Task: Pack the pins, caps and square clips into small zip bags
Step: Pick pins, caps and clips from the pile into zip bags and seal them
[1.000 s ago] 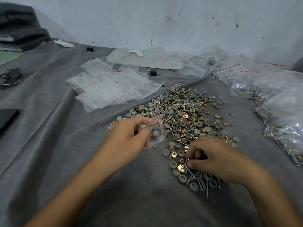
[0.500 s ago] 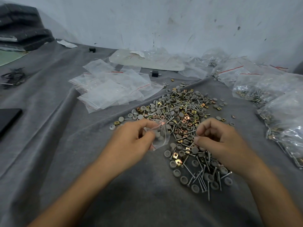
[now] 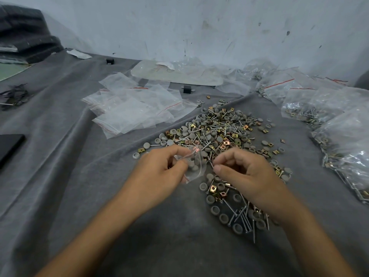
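Two hands: left hand pinches small zip bag, partly filled; right hand, fingers curled beside it, perhaps pinching something small, cannot tell. Pile of pins, caps, clips just behind.

Middle of cloth, heap of pins, caps and clips; far-left of it, empty zip bags; right, filled bags; at its near edge, small zip bag.

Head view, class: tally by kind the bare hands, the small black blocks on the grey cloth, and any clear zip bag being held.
Bare hands: 2, left hand, right hand
Small black blocks on grey cloth: 2, far block, near block
Held clear zip bag: 1
Total: 5
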